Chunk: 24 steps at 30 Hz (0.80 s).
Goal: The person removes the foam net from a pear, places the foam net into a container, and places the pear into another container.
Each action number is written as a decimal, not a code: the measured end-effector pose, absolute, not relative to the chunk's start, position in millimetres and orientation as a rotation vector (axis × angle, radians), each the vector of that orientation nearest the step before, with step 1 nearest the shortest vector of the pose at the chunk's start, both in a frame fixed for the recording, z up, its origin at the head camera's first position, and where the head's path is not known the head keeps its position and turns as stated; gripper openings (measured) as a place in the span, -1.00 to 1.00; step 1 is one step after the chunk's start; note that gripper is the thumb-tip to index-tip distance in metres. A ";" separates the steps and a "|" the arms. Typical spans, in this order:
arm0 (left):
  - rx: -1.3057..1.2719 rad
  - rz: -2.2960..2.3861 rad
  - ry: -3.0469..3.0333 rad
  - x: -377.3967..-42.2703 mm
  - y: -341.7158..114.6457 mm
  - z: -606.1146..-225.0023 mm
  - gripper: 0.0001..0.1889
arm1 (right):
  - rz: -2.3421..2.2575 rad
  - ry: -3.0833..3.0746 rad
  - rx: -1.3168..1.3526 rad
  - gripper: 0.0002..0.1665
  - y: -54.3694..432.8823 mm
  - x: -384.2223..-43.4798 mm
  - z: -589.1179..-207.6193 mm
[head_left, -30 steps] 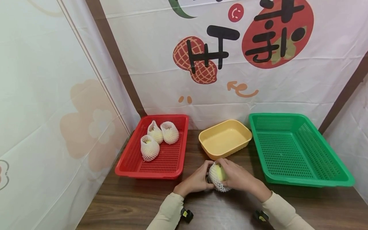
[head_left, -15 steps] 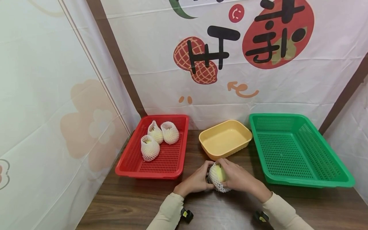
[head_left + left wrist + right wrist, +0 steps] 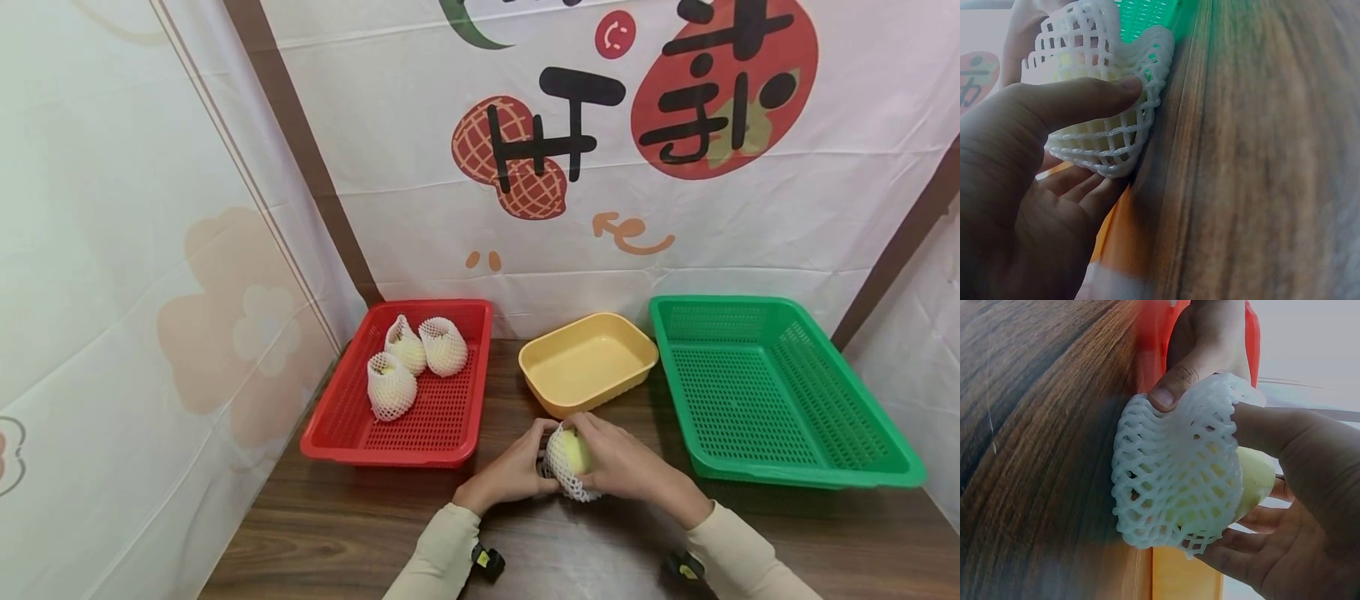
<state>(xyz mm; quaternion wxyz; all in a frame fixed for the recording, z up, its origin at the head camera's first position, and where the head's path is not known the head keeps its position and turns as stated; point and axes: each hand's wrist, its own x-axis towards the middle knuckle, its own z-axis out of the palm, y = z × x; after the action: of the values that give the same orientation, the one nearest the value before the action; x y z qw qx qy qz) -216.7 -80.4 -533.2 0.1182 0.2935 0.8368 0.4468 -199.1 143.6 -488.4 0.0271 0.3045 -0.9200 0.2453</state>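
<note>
Both hands hold one pale yellow-green fruit (image 3: pixel 576 452) partly covered by a white foam net sleeve (image 3: pixel 1166 469), low over the wooden table. My left hand (image 3: pixel 512 472) grips the netted side, its thumb lying across the mesh in the left wrist view and its fingers bent beneath. On the other side, my right hand (image 3: pixel 628 463) curls round the bare part of the fruit. In the right wrist view its thumb goes in at the sleeve's edge. The kind of fruit cannot be told.
At the left, a red basket (image 3: pixel 429 457) holds three netted fruits (image 3: pixel 392 387). A yellow tub (image 3: pixel 588 367) stands just beyond the hands. To the right is a green basket (image 3: pixel 742 400). Behind them hangs a printed white cloth (image 3: pixel 420 225).
</note>
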 end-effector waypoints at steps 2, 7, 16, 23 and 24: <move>0.847 1.315 2.442 -216.4 -80.1 -532.9 -0.17 | 0.760 -2.844 0.936 -0.15 143.9 -199.1 -488.0; 0.835 1.308 2.449 -216.5 -79.8 -532.2 -0.19 | 0.784 -2.872 0.904 -0.14 144.8 -199.3 -487.4; 0.829 1.309 2.447 -216.4 -80.2 -532.6 -0.21 | 0.783 -2.857 0.918 -0.13 146.2 -198.9 -487.0; 0.815 1.329 2.428 -217.2 -80.6 -533.1 -0.23 | 0.766 -2.826 0.953 -0.13 146.5 -197.9 -484.4; 0.814 1.330 2.428 -217.3 -80.6 -533.2 -0.23 | 0.769 -2.823 0.959 -0.13 146.7 -198.0 -484.2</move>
<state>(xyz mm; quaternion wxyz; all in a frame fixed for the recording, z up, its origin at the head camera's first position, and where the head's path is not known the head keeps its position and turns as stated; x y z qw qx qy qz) -217.3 -80.6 -533.2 0.1276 0.2797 0.8346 0.4570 -198.0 146.7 -484.2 0.0312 0.3113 -0.9164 0.2495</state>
